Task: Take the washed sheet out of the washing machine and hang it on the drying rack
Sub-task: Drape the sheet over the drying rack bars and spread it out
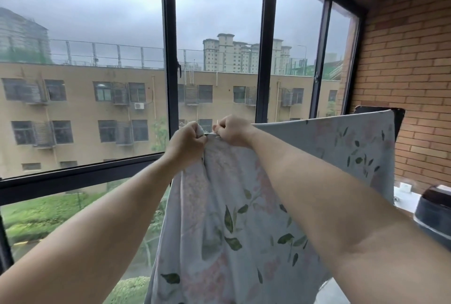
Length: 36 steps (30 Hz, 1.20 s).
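Note:
A pale blue sheet (234, 218) printed with green leaves and faint pink flowers hangs in front of me, its top edge stretched toward the right. My left hand (186, 142) and my right hand (233, 131) are raised side by side, both gripping bunched fabric at the sheet's upper left end. The sheet's top edge runs along a line up to a dark frame piece (399, 118) at the right, which looks like part of the drying rack. The bar under the fabric is hidden.
Large dark-framed windows (169, 64) fill the wall ahead, close behind the sheet. A brick wall (410, 64) stands at the right. A dark rounded appliance (434, 208) and a white ledge (405, 196) sit low at the right.

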Available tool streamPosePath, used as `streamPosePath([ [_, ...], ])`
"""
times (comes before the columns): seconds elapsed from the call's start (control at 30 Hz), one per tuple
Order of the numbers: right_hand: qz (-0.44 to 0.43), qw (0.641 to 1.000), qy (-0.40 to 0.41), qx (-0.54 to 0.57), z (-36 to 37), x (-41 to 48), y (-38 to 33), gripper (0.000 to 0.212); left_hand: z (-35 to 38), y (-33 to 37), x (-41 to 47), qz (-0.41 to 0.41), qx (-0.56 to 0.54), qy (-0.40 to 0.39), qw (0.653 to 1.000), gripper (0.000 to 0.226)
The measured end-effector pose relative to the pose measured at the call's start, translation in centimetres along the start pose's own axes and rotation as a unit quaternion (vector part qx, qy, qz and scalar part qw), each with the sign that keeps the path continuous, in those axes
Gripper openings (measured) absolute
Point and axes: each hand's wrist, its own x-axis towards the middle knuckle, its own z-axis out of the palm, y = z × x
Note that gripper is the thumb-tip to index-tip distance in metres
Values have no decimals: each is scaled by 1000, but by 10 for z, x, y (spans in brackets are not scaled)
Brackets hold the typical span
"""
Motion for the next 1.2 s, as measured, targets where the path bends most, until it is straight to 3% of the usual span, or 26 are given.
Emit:
streamPosePath([
  [0.13, 42, 987, 101, -114, 3, 0, 10, 51, -5, 3, -3, 20, 3, 10, 1000, 25],
  [0.23, 101, 987, 125, -24, 2, 1, 35, 61, -9, -5, -4, 30, 7, -3, 1000, 38],
  [0.3, 119, 983, 139, 30, -1, -1, 53, 53, -9, -7, -4, 32, 30, -26, 999, 47],
  [0.43, 160, 973, 156, 61, -9, -7, 74, 43, 5, -3, 1, 36, 47, -59, 996, 44],
  [0.53, 157, 975, 138, 78, -15, -6, 83, 35, 17, 2, 2, 35, 60, -78, 995, 37],
  [0.73, 130, 974, 150, 108, -19, -3, 92, 47, 35, 4, 4, 32, 52, -90, 994, 32],
  [0.93, 119, 970, 152, 149, -14, 5, 82, 37, 37, -4, 7, 18, -9, -111, 994, 31],
  [1.2, 104, 968, 167, 153, 1, 10, 61, 41, 36, -9, 8, 13, -26, -106, 994, 29],
])
